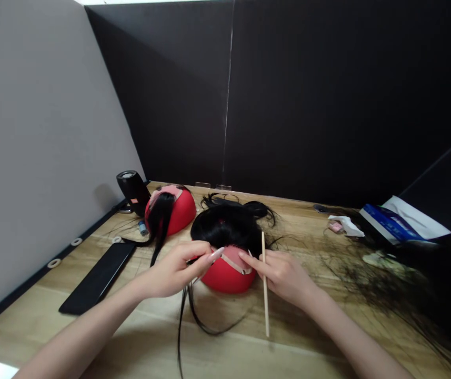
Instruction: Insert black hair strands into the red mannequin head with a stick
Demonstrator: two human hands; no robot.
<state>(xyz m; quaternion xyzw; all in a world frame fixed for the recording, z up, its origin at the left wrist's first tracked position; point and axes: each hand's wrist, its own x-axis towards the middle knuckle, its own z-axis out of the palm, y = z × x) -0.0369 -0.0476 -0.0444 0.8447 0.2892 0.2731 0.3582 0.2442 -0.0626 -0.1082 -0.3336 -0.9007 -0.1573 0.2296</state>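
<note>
A red dome-shaped form (229, 278) sits on the wooden table, with black hair (225, 223) over its back and a pink mesh patch with a pale band at its front. My left hand (183, 266) is closed at the form's left side, pinching a strand of black hair (188, 310) that hangs down to the table. On the right side, my right hand (278, 271) has its index finger stretched to the mesh. A thin wooden stick (265, 295) is held between that hand's fingers, pointing down towards the table's front.
Behind on the left stand a second red form (181, 211) with hair and a black cylindrical speaker (132, 190). A black flat case (97, 279) lies at left. At right are a blue packet (393, 223), crumpled tissue (347, 226) and loose hair (383, 284). Dark panels rise behind.
</note>
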